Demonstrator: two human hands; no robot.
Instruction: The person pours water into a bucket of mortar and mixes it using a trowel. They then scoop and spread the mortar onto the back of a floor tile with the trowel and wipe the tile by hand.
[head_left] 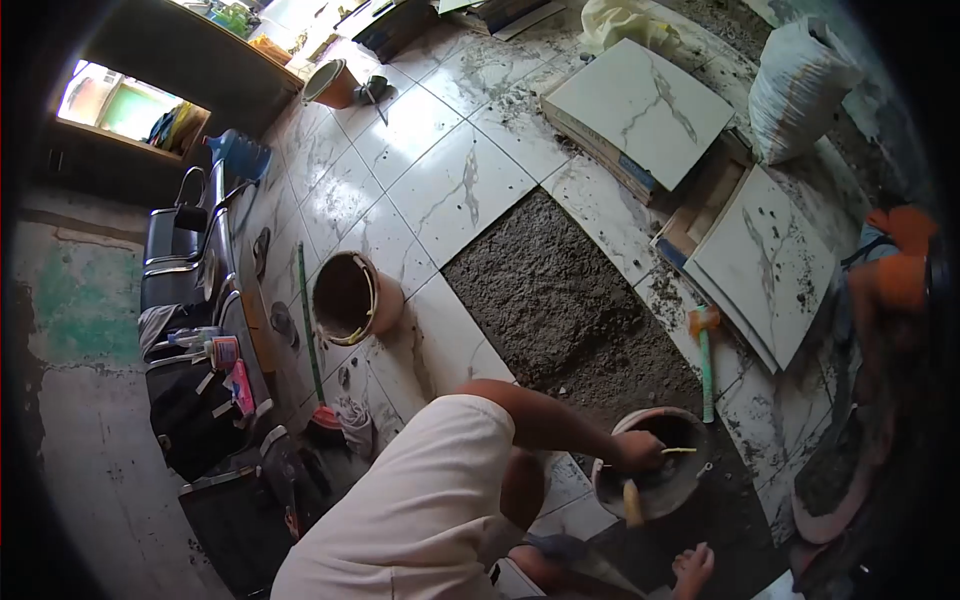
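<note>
My left hand [638, 451] reaches over the near bucket [603, 490], fingers closed at a thin yellow strip that looks like its cord handle [680, 450]. A wooden tool handle [632, 503] leans at the bucket's near rim; its other end is hidden. Dark material shows inside the bucket. Below it, near the bottom edge, my right hand [692, 571] is partly in view with loosely bent fingers and nothing visible in them. The bucket stands at the near end of a bed of grey mortar [550, 290] between laid tiles.
Another bucket [385, 305] stands left of the mortar. Marbled tiles [640, 110] lie stacked beyond it at right, with a green-handled mallet [706, 370] nearby. A white sack [800, 90] stands behind. A person in orange [905, 285] is at far right. Chairs [175, 250] line the left wall.
</note>
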